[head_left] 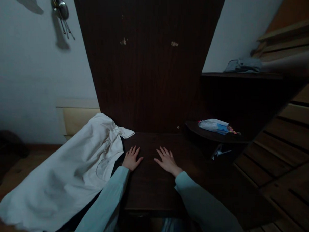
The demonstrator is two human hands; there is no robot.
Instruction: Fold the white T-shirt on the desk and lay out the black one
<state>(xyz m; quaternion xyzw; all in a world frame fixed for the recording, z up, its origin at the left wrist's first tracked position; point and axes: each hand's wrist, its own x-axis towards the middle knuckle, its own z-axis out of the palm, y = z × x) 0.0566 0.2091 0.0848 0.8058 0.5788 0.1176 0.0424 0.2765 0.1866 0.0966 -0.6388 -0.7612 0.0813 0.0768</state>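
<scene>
White cloth (70, 176) is lying rumpled over the left end of the dark wooden surface (152, 190) and is hanging off its near-left edge, with a pocket outline showing close to its right border. The left grip (132, 159), a bare hand in a pale sleeve, is resting palm down on the surface with fingers spread, released and grasping nothing. It is sitting just beside the cloth's border, though whether the two are touching is too dim to tell. The right grip (167, 161) is likewise lying flat and released, near the left one, with bare wood showing between them.

Behind both, a tall dark panel (152, 62) is standing upright. To the right, a plastic packet (215, 125) is lying on a rounded low shelf (208, 136), and folded grey fabric (242, 65) is sitting on a higher shelf (219, 74). Metal utensils (61, 11) are hanging on the white wall at upper left.
</scene>
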